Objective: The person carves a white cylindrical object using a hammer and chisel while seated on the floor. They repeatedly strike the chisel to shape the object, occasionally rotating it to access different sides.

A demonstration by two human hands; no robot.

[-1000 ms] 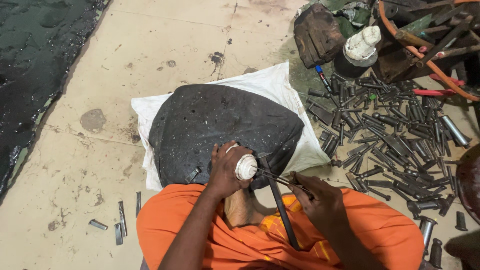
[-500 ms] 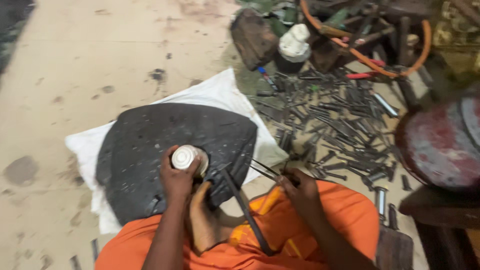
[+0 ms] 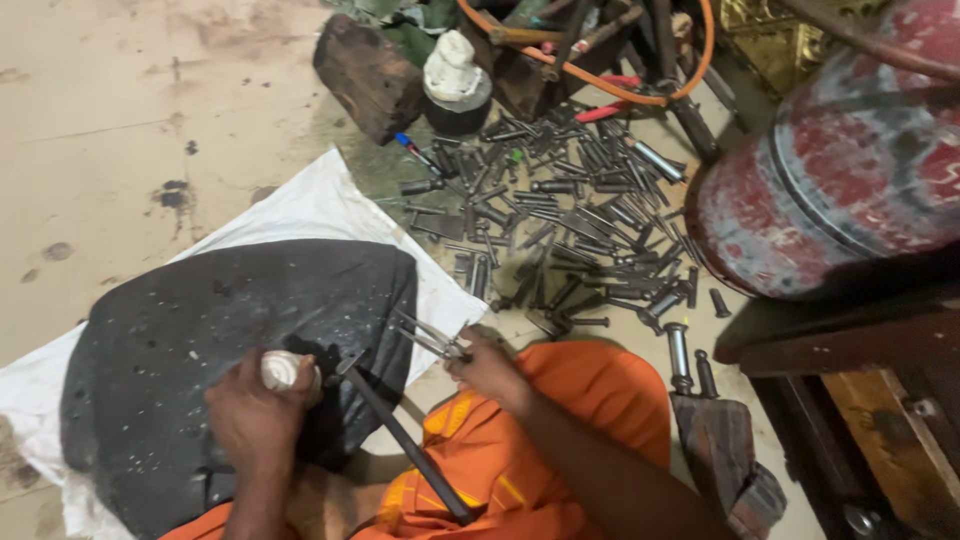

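Observation:
My left hand (image 3: 255,420) is closed around a small white round object (image 3: 282,369) and holds it against a big dark slab (image 3: 230,330) that lies on a white cloth (image 3: 300,210). My right hand (image 3: 487,368) grips thin metal rods (image 3: 425,335) that point left toward the slab. A long dark metal bar (image 3: 405,445) rests across my orange-clad lap (image 3: 560,400), its tip near the white object.
A heap of several metal punches and bolts (image 3: 560,220) lies on the floor ahead. Behind it are a wooden block (image 3: 365,75), a white-topped pot (image 3: 455,75) and an orange hose (image 3: 600,85). A red gas cylinder (image 3: 840,160) and wooden furniture (image 3: 860,400) crowd the right.
The view has swung right, bringing the red cylinder into sight. My left hand with the white object has slid down the slab toward me, and my right hand has lifted the rods.

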